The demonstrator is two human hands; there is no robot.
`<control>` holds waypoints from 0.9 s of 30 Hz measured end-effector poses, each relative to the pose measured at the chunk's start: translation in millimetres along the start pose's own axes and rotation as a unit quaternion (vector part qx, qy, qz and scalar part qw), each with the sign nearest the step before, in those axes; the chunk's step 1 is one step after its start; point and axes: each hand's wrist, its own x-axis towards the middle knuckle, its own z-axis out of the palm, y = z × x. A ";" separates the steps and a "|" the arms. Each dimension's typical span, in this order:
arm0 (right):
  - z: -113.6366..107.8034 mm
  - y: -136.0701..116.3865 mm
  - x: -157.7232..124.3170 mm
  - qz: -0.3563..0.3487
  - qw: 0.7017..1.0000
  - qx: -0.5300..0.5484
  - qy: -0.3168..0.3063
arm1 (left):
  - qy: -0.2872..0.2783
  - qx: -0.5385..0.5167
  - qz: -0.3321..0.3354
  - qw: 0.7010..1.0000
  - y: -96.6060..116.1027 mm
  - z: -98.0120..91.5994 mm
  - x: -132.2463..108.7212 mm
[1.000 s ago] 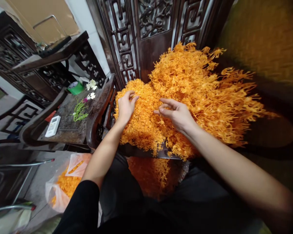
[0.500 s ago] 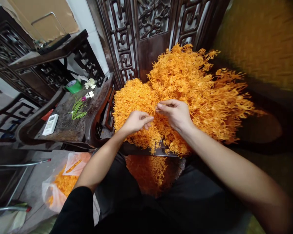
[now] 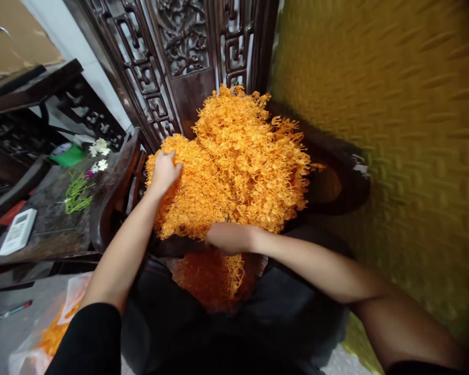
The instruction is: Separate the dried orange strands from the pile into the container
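Observation:
A big heap of orange plastic sprigs (image 3: pixel 238 151) lies on a dark wooden chair seat (image 3: pixel 336 182) in front of me. My left hand (image 3: pixel 164 169) rests on the heap's left side, fingers curled into the sprigs. At the near edge of the heap, just above my lap, is my right hand (image 3: pixel 229 237). It is closed, and what its fingers hold is hidden. More orange sprigs (image 3: pixel 213 276) lie in my lap below that hand.
A dark side table (image 3: pixel 54 237) at the left carries a white remote (image 3: pixel 17 232), green stems (image 3: pixel 76 192), white flowers (image 3: pixel 99 148) and a green roll (image 3: pixel 68 154). On the floor sits a plastic bag of orange pieces (image 3: pixel 50 333). A carved wooden screen (image 3: pixel 180 52) stands behind, a yellow wall (image 3: pixel 394 130) at the right.
The view has swung to the right. My left hand moved back up onto the heap's left side. My right hand dropped from the middle of the heap to its near edge.

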 end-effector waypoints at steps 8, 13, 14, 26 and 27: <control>-78.9 31.9 -132.3 0.284 0.905 -0.085 0.306 | 0.008 -0.092 0.281 0.955 128.7 -2.3 -33.9; -69.4 62.2 -158.8 0.470 0.827 -0.142 0.274 | -0.073 -0.083 0.338 0.935 203.7 49.2 -41.8; -65.9 63.0 -156.1 0.480 0.818 -0.150 0.280 | -0.085 -0.079 0.325 0.939 210.1 56.3 -35.4; -40.7 63.4 -85.8 0.317 0.802 -0.240 0.446 | -0.169 -0.390 0.150 0.893 225.6 31.0 30.0; -39.7 68.3 -84.1 0.320 0.798 -0.244 0.449 | -0.159 -0.416 0.127 0.886 229.8 30.3 30.8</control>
